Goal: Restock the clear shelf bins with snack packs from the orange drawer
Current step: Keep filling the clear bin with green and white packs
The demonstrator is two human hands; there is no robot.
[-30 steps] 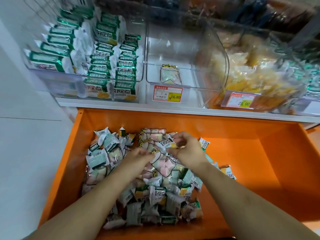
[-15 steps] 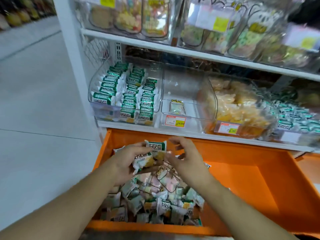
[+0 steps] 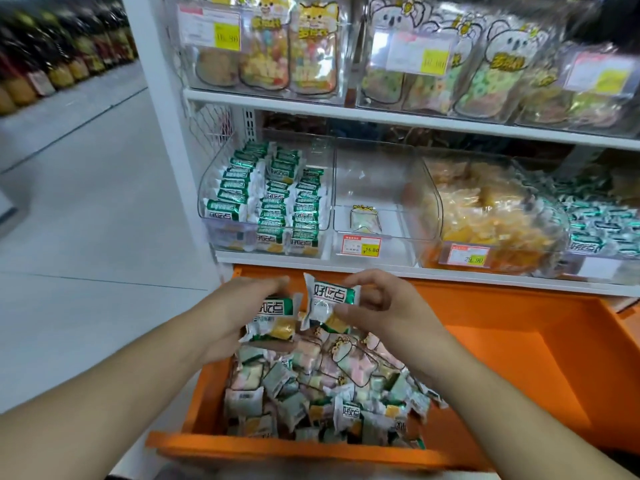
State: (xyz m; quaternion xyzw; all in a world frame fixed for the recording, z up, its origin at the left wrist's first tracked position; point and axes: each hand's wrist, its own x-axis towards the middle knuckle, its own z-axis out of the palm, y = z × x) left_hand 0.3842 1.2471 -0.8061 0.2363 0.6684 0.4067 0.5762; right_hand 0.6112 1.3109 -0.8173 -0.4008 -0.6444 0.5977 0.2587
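Partly, left hand (image 3: 239, 306) hides its snack pack (image 3: 275, 315).

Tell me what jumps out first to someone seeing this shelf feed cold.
Front and centre, the left hand and right hand each hold a green-and-white snack pack above the open orange drawer, which is heaped with mixed packs on its left side. Just above, the middle clear bin is nearly bare, holding one pastel pack, between a full green-pack bin and a yellow-snack bin.
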